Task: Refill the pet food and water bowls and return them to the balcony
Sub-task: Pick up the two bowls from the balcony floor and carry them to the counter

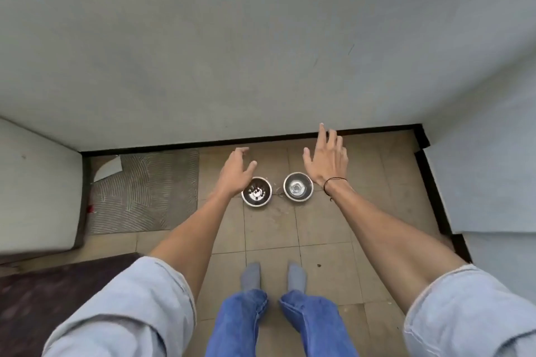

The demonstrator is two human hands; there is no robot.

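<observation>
Two bare forearms reaching over a tiled floor [269,229], grooved mat [145,191] at nine o'clock, left hand [235,172] and right hand [326,159] with fingers released, empty, above steel food bowl [257,192] holding kibble and, just beside it at three o'clock, water bowl [298,190], black wristband [329,184]

wall [261,37]: plain grey, black strip along the bottom | floor [319,229]: tan square tiles | left: bare grey patch [145,191] with curved lines, dark rug [58,292] near corner | light: soft, even
</observation>
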